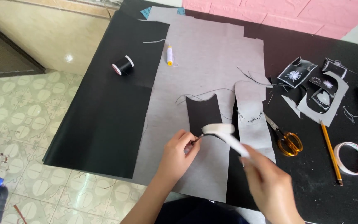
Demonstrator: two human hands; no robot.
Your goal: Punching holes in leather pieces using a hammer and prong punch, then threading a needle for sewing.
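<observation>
While the left hand [178,154] pinches the lower edge of a black fabric piece [204,114] between thumb and fingertips, the right hand [270,186] grips one end of a white strip [224,133], fingers closed around it. The strip is blurred; it runs from the right hand up and left to a wider white end that lies over the bottom of the black piece, just beside the left fingertips. The black piece, with a curved top edge, lies flat on a large grey fabric sheet [204,62] near the middle of a black table [311,174].

To the right, orange-handled scissors [286,139] lie by the grey sheet's edge, with a yellow pencil [331,152] and a roll of tape [353,157] beyond. Small cut patches [311,83] with white designs lie farther back. To the left, a black thread spool [123,65] rests on black cloth [104,112], and a small white spool [170,55] stands on the grey sheet.
</observation>
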